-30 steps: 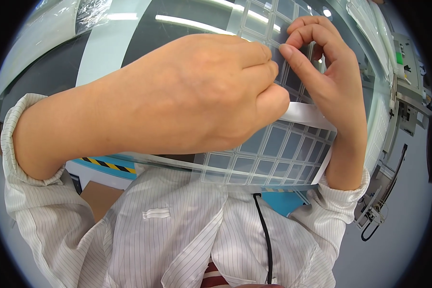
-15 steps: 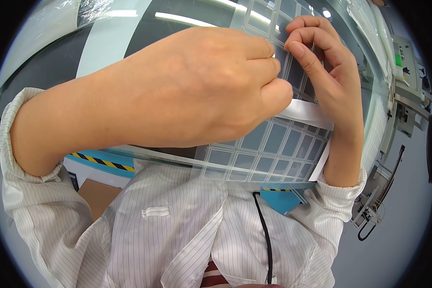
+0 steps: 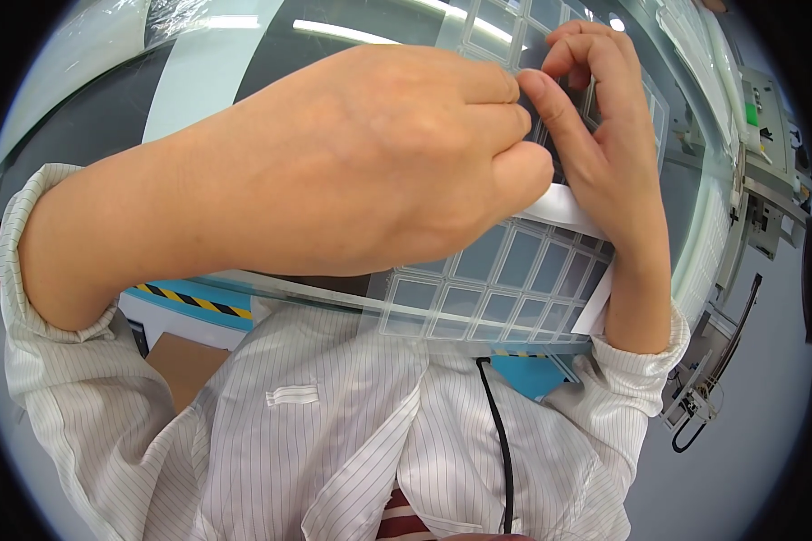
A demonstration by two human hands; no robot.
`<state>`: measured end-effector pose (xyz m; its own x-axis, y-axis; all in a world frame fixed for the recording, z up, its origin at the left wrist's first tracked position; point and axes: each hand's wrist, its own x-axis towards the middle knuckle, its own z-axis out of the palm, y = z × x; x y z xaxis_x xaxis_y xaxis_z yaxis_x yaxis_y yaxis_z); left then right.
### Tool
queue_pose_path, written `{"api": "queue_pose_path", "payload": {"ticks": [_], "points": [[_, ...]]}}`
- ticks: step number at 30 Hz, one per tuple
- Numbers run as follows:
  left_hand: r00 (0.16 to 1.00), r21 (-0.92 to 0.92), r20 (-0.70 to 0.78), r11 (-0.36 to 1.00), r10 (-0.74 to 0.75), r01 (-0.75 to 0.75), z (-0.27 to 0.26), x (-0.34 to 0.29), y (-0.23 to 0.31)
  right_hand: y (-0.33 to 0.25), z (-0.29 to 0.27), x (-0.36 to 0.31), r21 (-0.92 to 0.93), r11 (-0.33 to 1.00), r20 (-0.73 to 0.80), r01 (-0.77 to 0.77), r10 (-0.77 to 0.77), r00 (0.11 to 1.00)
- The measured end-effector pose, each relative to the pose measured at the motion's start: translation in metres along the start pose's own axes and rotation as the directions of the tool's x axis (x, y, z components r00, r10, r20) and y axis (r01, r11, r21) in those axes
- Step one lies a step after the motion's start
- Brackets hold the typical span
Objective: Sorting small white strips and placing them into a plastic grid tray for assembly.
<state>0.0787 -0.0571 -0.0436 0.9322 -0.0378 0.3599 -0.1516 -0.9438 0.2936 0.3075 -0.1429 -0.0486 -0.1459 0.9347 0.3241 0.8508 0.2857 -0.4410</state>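
My left hand [image 3: 424, 162] reaches across from the left with its fingers curled in. Its back hides the fingertips and whatever they may hold. My right hand [image 3: 595, 126] is bent in from the right, its thumb tip close beside the left knuckles and its fingers curled; I cannot make out anything between them. Under both hands lies a clear plastic tray [image 3: 413, 296] divided into several rectangular cells. A white strip [image 3: 561, 207] runs across the tray, from beneath the left hand toward the right wrist. Another white piece [image 3: 595, 302] lies beside the right forearm.
The tray rests on a glass-topped table [image 3: 284, 68], over dark and pale bands. Crinkled clear plastic film [image 3: 176, 18] lies at the far left. Black-and-yellow tape [image 3: 194, 301] marks a blue edge near my body. Metal machine parts [image 3: 771, 171] stand at the right.
My right hand has shifted left, bringing its thumb up to the left hand's knuckles. The white pieces near it have moved slightly left too. The left hand has barely moved.
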Motion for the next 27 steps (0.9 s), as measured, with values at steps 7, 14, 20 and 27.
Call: {"api": "queue_pose_path", "payload": {"ticks": [7,14,20,27], "points": [[0.98,-0.161,-0.195,0.987,-0.045,0.014,0.01,-0.007,-0.012,-0.036,-0.002,0.011,0.188,0.901,-0.054,-0.39,0.407,0.912],[0.89,-0.737,0.034,0.59,-0.455,0.33,0.0,-0.02,-0.008,-0.06,-0.008,-0.006,0.272,0.961,0.073,-0.055,0.036,0.997],[0.843,-0.838,0.165,0.378,-0.511,0.393,-0.003,-0.024,-0.008,-0.067,0.007,-0.002,0.039,0.991,-0.088,0.128,-0.124,0.988],[0.938,-0.47,-0.132,0.853,-0.321,0.226,-0.003,-0.034,-0.011,-0.063,-0.02,0.017,0.418,0.895,0.057,-0.155,0.144,0.988]]}}
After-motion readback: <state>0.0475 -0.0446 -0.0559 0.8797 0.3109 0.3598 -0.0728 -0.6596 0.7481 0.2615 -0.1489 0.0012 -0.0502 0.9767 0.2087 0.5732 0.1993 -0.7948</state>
